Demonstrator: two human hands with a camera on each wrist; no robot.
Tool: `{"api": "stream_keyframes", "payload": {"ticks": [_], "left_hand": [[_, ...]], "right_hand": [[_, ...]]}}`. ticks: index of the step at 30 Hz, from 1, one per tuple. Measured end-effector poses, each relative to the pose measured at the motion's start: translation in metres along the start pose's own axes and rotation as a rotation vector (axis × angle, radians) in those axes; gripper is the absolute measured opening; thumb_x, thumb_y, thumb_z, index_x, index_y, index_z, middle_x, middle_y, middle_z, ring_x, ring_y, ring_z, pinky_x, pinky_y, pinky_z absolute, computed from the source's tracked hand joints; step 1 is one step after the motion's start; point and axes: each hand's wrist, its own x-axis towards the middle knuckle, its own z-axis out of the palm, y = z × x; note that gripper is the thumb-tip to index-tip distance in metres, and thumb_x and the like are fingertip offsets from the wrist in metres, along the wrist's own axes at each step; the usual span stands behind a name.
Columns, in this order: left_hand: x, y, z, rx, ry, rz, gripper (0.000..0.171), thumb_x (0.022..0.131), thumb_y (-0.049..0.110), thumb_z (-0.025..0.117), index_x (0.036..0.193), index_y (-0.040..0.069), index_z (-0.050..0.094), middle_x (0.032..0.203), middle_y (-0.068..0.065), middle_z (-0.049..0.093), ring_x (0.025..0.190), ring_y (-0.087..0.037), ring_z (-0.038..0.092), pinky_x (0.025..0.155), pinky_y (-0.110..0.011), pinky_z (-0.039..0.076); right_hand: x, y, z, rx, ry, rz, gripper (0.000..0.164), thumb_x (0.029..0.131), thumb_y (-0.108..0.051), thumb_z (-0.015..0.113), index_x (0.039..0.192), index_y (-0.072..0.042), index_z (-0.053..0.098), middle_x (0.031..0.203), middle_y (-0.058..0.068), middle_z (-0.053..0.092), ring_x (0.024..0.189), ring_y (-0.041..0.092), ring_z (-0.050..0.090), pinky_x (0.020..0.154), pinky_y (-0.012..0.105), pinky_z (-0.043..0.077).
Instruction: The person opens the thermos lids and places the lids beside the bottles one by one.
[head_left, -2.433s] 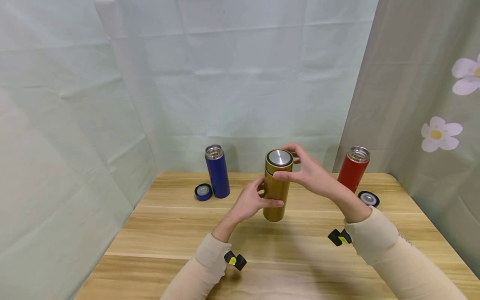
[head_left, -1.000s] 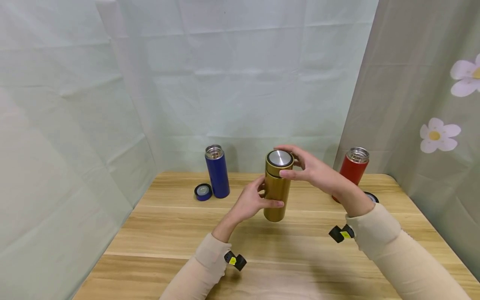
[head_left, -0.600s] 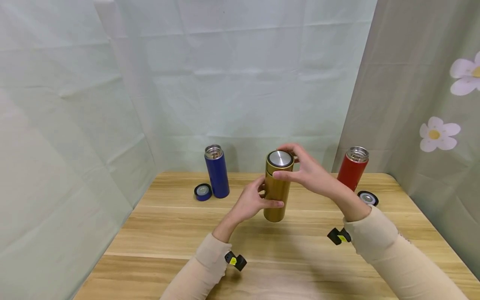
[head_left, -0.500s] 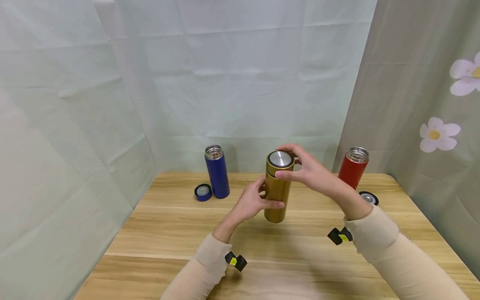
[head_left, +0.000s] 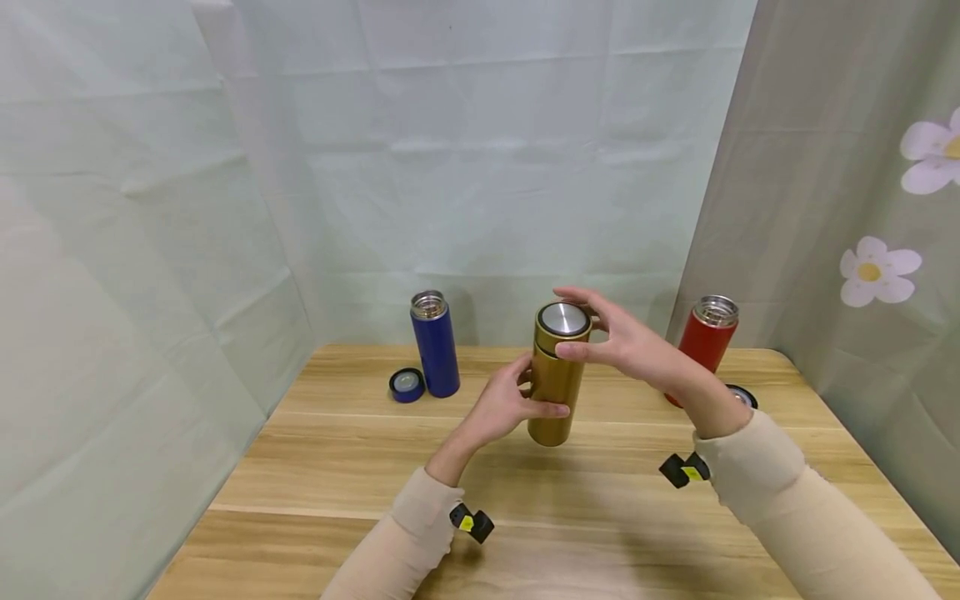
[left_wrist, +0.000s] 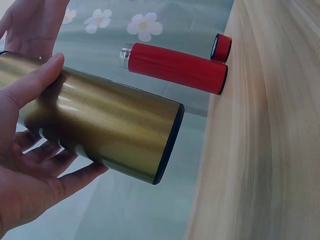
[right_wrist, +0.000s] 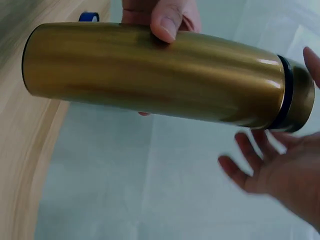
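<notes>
My left hand (head_left: 506, 404) grips the body of a gold vacuum flask (head_left: 553, 392) and holds it upright, raised off the table as the left wrist view shows. The flask's lid (head_left: 564, 320) has a brushed steel top and sits on the body with a dark seam below it. Around this lid curves my right hand (head_left: 630, 346), thumb at its front and fingers reaching behind. In the right wrist view the other fingers (right_wrist: 247, 152) spread loosely beside the lid. The flask hides part of the left palm.
On the wooden table (head_left: 337, 467), a lidless blue flask (head_left: 435, 350) stands back left with its upturned lid (head_left: 407, 384) beside it. A lidless red flask (head_left: 705, 337) stands back right, its lid (head_left: 741, 395) partly behind my right forearm. Pale curtains (head_left: 480, 167) hang behind.
My right hand turns back and forth around the lid, its wrist swinging left, then right again. The gold flask shifts very slightly right; my left hand keeps its grip.
</notes>
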Motion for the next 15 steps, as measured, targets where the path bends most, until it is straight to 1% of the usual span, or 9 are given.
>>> {"api": "stream_keyframes", "payload": {"ticks": [3, 4, 6, 9, 12, 15], "left_hand": [[0.0, 0.0, 0.0, -0.001, 0.003, -0.009, 0.077, 0.085, 0.029, 0.089, 0.151, 0.023, 0.051, 0.139, 0.001, 0.062, 0.129, -0.026, 0.061, 0.107, -0.052, 0.05], [0.0, -0.001, 0.0, -0.002, 0.003, -0.01, 0.077, 0.085, 0.029, 0.089, 0.151, 0.023, 0.051, 0.139, 0.001, 0.062, 0.129, -0.026, 0.061, 0.107, -0.052, 0.05], [0.0, -0.001, 0.0, -0.004, 0.003, -0.01, 0.076, 0.085, 0.029, 0.089, 0.151, 0.023, 0.051, 0.139, 0.001, 0.062, 0.129, -0.026, 0.061, 0.107, -0.052, 0.049], [0.0, -0.001, 0.0, -0.011, -0.001, -0.003, 0.075, 0.085, 0.027, 0.089, 0.15, 0.022, 0.051, 0.138, 0.001, 0.062, 0.127, -0.025, 0.062, 0.107, -0.052, 0.05], [0.001, -0.001, -0.001, -0.014, -0.007, 0.001, 0.074, 0.084, 0.027, 0.09, 0.148, 0.021, 0.053, 0.137, 0.001, 0.063, 0.125, -0.024, 0.063, 0.106, -0.051, 0.05], [0.001, -0.001, -0.002, -0.01, -0.013, 0.001, 0.074, 0.084, 0.027, 0.09, 0.147, 0.02, 0.053, 0.136, 0.001, 0.064, 0.125, -0.023, 0.063, 0.105, -0.051, 0.051]], "right_hand": [[0.0, -0.003, 0.006, -0.088, 0.072, -0.003, 0.077, 0.094, -0.034, 0.079, 0.156, -0.014, 0.038, 0.153, 0.01, 0.044, 0.139, 0.039, 0.041, 0.111, 0.067, 0.036], [0.001, -0.004, 0.007, -0.108, 0.089, -0.008, 0.076, 0.094, -0.033, 0.08, 0.154, -0.011, 0.039, 0.151, 0.011, 0.045, 0.137, 0.038, 0.042, 0.111, 0.064, 0.037], [0.001, -0.006, 0.008, -0.126, 0.105, -0.006, 0.072, 0.093, -0.032, 0.081, 0.15, -0.009, 0.043, 0.148, 0.012, 0.047, 0.134, 0.036, 0.044, 0.11, 0.062, 0.037], [0.001, -0.006, 0.004, -0.084, 0.074, 0.003, 0.066, 0.095, -0.03, 0.079, 0.149, -0.012, 0.046, 0.145, 0.008, 0.049, 0.132, 0.033, 0.044, 0.11, 0.06, 0.037], [0.001, -0.005, -0.004, -0.031, 0.015, 0.004, 0.064, 0.096, -0.029, 0.077, 0.152, -0.018, 0.046, 0.145, 0.006, 0.05, 0.135, 0.033, 0.044, 0.111, 0.063, 0.036], [0.001, -0.006, -0.009, 0.004, -0.041, -0.013, 0.064, 0.098, -0.027, 0.074, 0.154, -0.02, 0.045, 0.147, 0.005, 0.05, 0.141, 0.035, 0.042, 0.114, 0.067, 0.031]]}}
